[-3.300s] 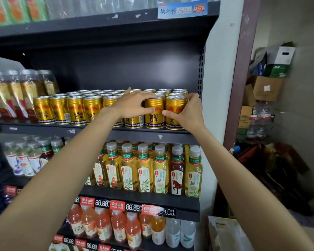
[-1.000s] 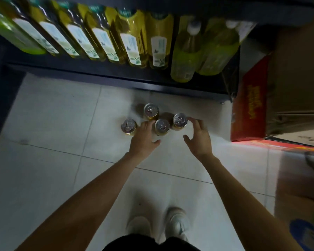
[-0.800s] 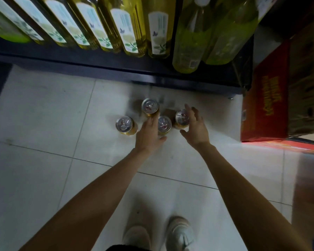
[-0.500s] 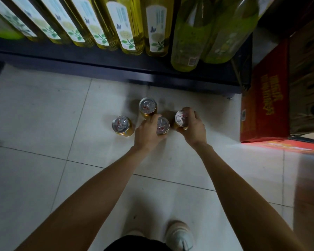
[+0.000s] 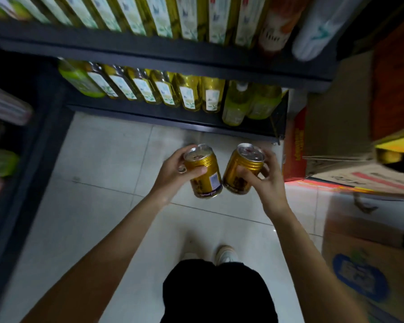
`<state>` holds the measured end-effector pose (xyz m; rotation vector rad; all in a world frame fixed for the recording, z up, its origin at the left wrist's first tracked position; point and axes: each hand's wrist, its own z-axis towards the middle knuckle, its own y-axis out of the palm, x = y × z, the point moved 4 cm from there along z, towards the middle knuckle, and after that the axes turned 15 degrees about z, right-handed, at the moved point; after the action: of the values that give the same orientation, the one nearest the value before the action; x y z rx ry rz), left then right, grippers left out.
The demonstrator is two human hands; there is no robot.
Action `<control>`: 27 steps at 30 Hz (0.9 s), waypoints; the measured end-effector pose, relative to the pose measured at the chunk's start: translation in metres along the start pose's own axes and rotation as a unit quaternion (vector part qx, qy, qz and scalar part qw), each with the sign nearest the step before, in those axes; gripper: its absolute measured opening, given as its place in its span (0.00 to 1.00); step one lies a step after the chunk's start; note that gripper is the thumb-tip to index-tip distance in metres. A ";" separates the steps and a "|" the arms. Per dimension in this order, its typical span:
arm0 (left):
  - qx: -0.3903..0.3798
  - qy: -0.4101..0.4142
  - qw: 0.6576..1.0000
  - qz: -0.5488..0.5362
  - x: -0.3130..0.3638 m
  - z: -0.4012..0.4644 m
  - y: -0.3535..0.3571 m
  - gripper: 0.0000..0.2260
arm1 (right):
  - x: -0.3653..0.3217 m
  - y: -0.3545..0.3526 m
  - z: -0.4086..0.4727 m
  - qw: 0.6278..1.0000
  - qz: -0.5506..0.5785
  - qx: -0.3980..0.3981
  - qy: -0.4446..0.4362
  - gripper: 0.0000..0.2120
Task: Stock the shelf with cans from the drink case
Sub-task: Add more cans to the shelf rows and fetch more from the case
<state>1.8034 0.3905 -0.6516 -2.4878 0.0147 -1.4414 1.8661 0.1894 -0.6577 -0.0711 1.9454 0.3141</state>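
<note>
I look down at the tiled floor in front of the shelf unit. My left hand (image 5: 170,176) grips a gold can (image 5: 207,180) round its upper side and holds it tilted above the floor. Close on its right, almost touching it, a second gold can (image 5: 239,171) is held tilted by my right hand (image 5: 268,183). Silver lids with pull tabs face up on both. A sliver of a can rim (image 5: 181,169) shows under my left thumb; whether it stands on the floor I cannot tell. The red and brown drink case (image 5: 295,148) stands at the right, flaps open.
The dark lower shelves (image 5: 173,117) hold rows of yellow-green tea bottles (image 5: 189,94) ahead. Another rack with packaged drinks (image 5: 0,159) lines the left. A cardboard box with a blue logo (image 5: 364,276) sits at the lower right. My shoes (image 5: 224,255) are on pale tiles.
Both hands closed round cans that stood on the floor and lifted them up and toward me. The view has risen, so a second shelf level now shows.
</note>
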 end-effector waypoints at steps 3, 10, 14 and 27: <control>-0.029 0.002 0.998 -0.051 0.074 -0.057 -0.021 0.25 | -0.082 0.023 -0.050 0.998 0.036 -0.038 0.020 0.30; -0.046 0.029 0.996 -0.065 0.248 -0.183 -0.062 0.34 | -0.266 0.062 -0.160 0.995 0.092 -0.004 0.049 0.26; -0.044 0.045 0.997 -0.040 0.337 -0.237 -0.086 0.39 | -0.353 0.078 -0.206 0.995 0.098 0.010 0.027 0.16; -0.002 0.174 0.984 -0.036 0.543 -0.289 -0.102 0.21 | -0.552 0.065 -0.240 0.981 0.184 -0.037 -0.058 0.20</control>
<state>1.8190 0.3487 -0.0295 -2.2290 -0.0054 -1.8889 1.8517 0.1378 -0.0550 0.2562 1.8250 0.6206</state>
